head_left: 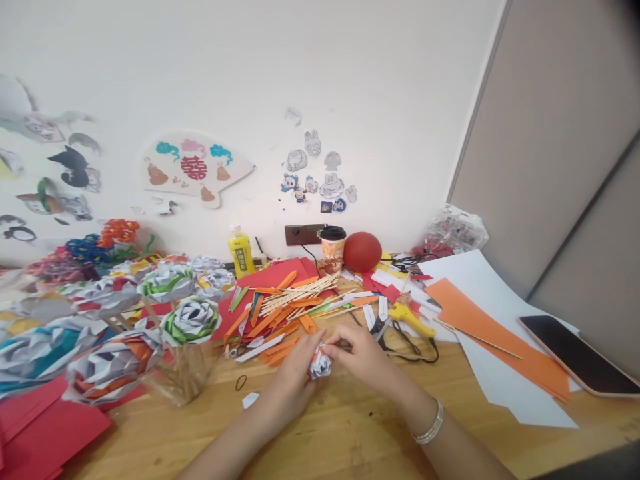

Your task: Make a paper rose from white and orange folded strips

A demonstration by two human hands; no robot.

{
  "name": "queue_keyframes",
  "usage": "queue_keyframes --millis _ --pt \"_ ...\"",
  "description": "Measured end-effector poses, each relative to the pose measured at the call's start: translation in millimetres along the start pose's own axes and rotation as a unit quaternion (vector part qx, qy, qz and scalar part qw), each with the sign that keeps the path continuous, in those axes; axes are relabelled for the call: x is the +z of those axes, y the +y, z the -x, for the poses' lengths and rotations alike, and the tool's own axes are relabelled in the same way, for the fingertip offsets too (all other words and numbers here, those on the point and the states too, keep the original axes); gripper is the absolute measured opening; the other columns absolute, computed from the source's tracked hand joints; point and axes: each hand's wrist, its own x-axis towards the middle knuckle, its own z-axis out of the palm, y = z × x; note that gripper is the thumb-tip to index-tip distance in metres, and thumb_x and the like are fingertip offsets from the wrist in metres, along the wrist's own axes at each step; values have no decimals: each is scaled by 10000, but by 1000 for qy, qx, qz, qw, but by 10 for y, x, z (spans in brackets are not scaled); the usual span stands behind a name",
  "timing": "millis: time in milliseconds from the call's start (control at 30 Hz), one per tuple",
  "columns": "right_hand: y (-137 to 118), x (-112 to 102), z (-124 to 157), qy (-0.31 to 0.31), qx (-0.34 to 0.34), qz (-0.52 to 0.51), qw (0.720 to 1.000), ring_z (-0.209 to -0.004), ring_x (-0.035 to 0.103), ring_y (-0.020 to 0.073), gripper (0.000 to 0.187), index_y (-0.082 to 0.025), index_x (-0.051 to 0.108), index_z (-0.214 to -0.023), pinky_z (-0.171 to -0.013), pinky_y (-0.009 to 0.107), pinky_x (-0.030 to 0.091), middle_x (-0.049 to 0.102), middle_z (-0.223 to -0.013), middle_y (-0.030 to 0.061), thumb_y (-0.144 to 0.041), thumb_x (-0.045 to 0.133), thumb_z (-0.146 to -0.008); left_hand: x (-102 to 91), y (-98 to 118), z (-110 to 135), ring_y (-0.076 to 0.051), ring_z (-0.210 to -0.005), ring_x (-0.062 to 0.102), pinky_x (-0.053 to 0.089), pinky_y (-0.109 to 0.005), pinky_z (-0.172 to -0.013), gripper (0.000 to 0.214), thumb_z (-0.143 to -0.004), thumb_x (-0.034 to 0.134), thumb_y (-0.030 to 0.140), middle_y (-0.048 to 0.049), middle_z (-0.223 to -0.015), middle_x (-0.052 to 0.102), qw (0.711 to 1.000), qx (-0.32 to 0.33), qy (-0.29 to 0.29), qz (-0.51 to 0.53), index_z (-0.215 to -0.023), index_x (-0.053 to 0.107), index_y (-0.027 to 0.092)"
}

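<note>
The left hand [296, 370] is holding a small white-and-blue paper flower [321, 365] at its left side, the fingers curling closely against it. The right hand [359, 352] is bending its fingers nearly together at the flower's upper right edge; whether they are gripping a petal cannot be told. The flower is sitting between both hands, above the near middle of the wooden surface [350, 437]. Beyond the hands, thin wooden sticks [300, 295] are lying across orange paper strips [265, 321]. A yellow glue gun [414, 320] is resting to the right of the right hand, near black-handled scissors [380, 330]. To the left, finished paper flowers [191, 320] are standing in a clear container [177, 380]. A smartphone [583, 353] is lying at far right, partly over orange paper [493, 333]. A lidded paper cup [333, 250] is standing beside a red balloon [363, 252].
</note>
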Motion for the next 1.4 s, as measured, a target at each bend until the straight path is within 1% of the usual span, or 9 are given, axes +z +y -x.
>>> queue_keyframes --millis 200,367,467,567,733,833,1033,1267,1400 --pt "22 15 -7 -3 63 -53 997 -628 510 104 123 -174 536 -678 -571 203 377 556 -663 -34 -242 555 -779 -2 20 -12 -231 -1093 457 387 -409 -921 601 -705 426 34 -120 -1175 493 1000 2 5 7 -1268 315 214" --pt "56 66 -7 31 78 -47 995 -601 502 102 114 -179 522 -714 -544 202 367 549 -656 -35 -260 537 -794 54 0 8 -227 -1092 467 402 -397 -908 639 -695 511 103 -124 -1188 475 996 -72 53 30 -1267 244 202" --pt "59 84 1 57 55 -17 997 -634 523 108 112 -184 504 -740 -577 209 375 564 -685 -28 -252 493 -828 70 10 21 -225 -1067 485 398 -391 -907 527 -719 514 141 -116 -1145 505 993 -80 77 40 -1204 315 194" --pt "73 98 14 77 12 73 994 -633 528 116 144 -186 504 -757 -580 222 365 571 -686 -15 -253 434 -864 69 28 30 -226 -1124 446 371 -384 -939 457 -762 465 141 -113 -1198 483 994 -75 60 46 -1196 339 205" --pt "139 139 28 88 -99 231 964 -611 522 132 255 -179 517 -764 -556 239 343 566 -659 11 -253 321 -910 85 37 39 -220 -1194 381 332 -380 -982 487 -775 418 128 -127 -1271 417 995 -78 43 43 -1240 287 189" --pt "152 158 33 80 -122 272 951 -588 508 133 310 -176 509 -718 -544 243 341 548 -629 17 -242 283 -919 101 31 38 -218 -1183 395 339 -376 -975 520 -755 433 116 -127 -1264 424 995 -79 48 42 -1246 280 192" --pt "57 111 42 61 -102 168 979 -663 526 130 194 -179 532 -814 -605 238 387 573 -717 18 -242 367 -894 60 52 -32 -215 -1030 513 415 -362 -880 479 -672 505 96 -101 -1117 532 991 -92 85 39 -1130 399 190" --pt "-58 -19 39 130 -154 108 974 -675 530 143 139 -184 550 -865 -605 258 414 586 -729 35 -204 413 -862 48 29 -54 -213 -1020 519 409 -357 -880 446 -676 501 87 -96 -1108 554 993 -83 59 65 -1106 441 189" --pt "-18 -24 13 53 -148 138 978 -734 531 157 165 -190 570 -914 -651 276 429 580 -795 49 -203 414 -862 89 -14 -36 -195 -982 530 430 -318 -840 470 -671 534 109 -88 -1092 540 989 -104 52 95 -1112 389 185"
